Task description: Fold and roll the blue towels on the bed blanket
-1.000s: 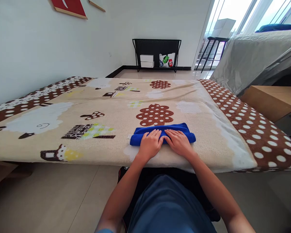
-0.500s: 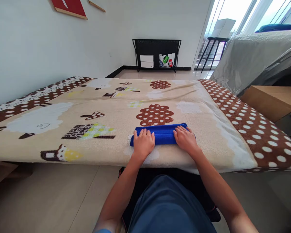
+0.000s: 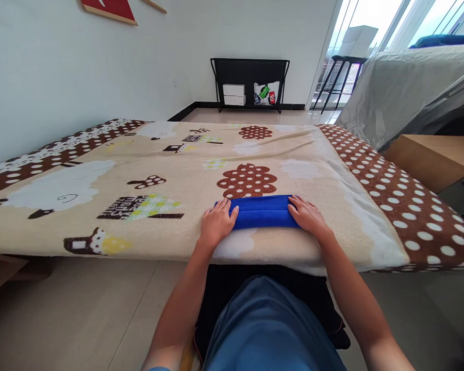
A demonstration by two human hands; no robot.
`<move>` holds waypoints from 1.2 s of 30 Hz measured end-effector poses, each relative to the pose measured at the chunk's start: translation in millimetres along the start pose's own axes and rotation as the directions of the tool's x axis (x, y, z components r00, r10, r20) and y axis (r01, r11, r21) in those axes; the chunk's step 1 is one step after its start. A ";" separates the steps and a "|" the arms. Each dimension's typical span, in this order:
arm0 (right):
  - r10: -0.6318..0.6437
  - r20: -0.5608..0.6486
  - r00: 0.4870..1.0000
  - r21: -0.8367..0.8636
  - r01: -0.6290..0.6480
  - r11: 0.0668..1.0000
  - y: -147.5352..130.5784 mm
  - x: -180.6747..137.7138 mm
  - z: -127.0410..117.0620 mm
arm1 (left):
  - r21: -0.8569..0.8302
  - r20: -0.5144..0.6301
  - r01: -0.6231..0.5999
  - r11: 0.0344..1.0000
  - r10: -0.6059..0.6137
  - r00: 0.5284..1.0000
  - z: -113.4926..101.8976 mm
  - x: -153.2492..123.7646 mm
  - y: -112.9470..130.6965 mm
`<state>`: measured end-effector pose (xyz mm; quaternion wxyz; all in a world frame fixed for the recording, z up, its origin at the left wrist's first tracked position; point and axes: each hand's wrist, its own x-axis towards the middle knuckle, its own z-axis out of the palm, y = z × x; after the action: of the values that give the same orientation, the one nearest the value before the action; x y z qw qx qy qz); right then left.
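Note:
A blue towel (image 3: 262, 211), folded into a long narrow strip, lies near the front edge of a bed covered by a beige patterned blanket (image 3: 170, 170). My left hand (image 3: 217, 222) rests flat on the towel's left end, fingers stretched out. My right hand (image 3: 308, 216) lies flat over the right end, fingers also stretched. Neither hand grips anything. The towel's middle shows between them.
A white wall runs along the left of the bed. A black rack (image 3: 249, 82) with white boxes and a bag stands at the far wall. A wooden table (image 3: 433, 157) and a grey-covered bed (image 3: 402, 87) are at right. Tiled floor lies below.
Both hands have slid apart along the towel, from its middle out to its two ends. The towel stays in place, flattened.

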<state>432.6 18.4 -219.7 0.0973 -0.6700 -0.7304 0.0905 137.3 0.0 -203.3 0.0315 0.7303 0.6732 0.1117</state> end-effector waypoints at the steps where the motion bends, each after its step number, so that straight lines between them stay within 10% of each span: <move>1: 0.004 -0.007 1.000 0.004 -0.004 1.000 4.8 -1.2 0.4 | -0.013 -0.002 0.008 1.000 -0.008 1.000 -0.2 -1.6 -6.6; 10: -0.199 -0.377 0.905 0.022 0.223 0.975 15.8 -41.7 -7.2 | 0.066 -0.248 -0.250 0.966 0.258 0.934 -14.2 -43.2 -32.2; 16: -0.472 -0.323 0.820 -0.074 0.476 0.876 38.0 -77.2 -9.8 | 0.112 -0.194 -0.448 0.887 0.462 0.865 -16.7 -70.2 -35.5; 36: -0.295 -0.419 0.859 -0.013 0.319 0.948 15.7 -61.5 -10.6 | 0.127 -0.275 -0.343 0.931 0.365 0.889 -16.1 -53.4 -21.7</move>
<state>455.6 -41.6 -214.8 0.2824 -0.5459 -0.7873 -0.0500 109.1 -52.6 -198.3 -0.1170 0.8166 0.5295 0.1975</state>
